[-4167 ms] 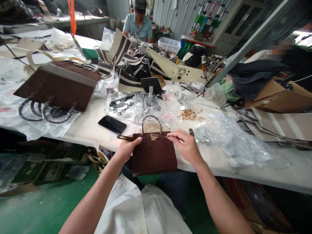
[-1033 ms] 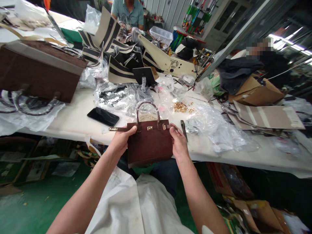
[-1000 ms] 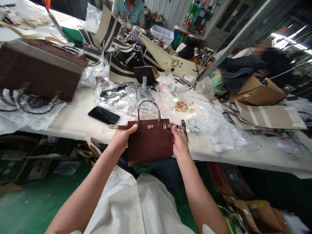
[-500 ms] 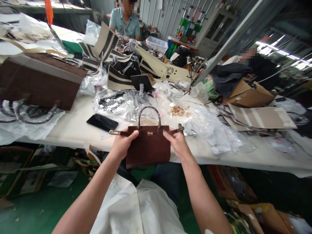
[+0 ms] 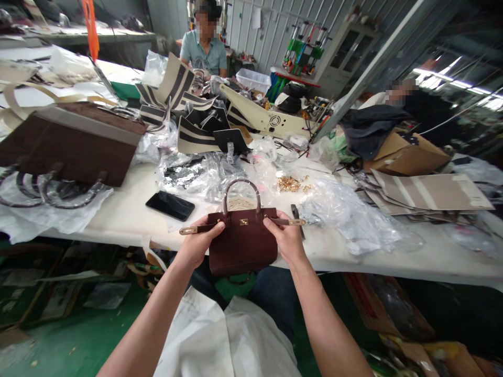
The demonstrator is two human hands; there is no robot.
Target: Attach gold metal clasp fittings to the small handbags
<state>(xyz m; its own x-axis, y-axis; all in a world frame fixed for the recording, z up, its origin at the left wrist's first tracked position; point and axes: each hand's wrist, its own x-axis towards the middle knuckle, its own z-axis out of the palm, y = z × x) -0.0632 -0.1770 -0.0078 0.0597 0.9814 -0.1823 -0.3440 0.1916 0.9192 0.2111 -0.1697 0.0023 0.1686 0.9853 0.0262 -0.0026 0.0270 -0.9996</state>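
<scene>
A small dark-brown handbag point(image 5: 242, 246) hangs upright between my hands at the table's front edge. Its arched handle, covered in clear wrap, stands up, and a gold clasp point(image 5: 244, 222) sits at the top middle. My left hand point(image 5: 200, 241) grips the bag's upper left corner, thumb on the front. At the upper right corner my right hand point(image 5: 288, 238) pinches it the same way. A strap with a gold end plate point(image 5: 188, 230) sticks out past my left hand; another strap end point(image 5: 294, 222) points out past my right. The fingers behind the bag are hidden.
A black phone point(image 5: 170, 205) lies left of the bag, and a larger brown bag point(image 5: 74, 139) rests farther left. Gold hardware pieces point(image 5: 288, 184) and clear plastic point(image 5: 353, 220) spread behind and right. Striped panels point(image 5: 202, 136) pile up farther back. A person point(image 5: 203, 50) sits across the table.
The view has shifted slightly, so the table scene sits a little lower and farther right. Both hands still hold the bag; the right strap end now points more level.
</scene>
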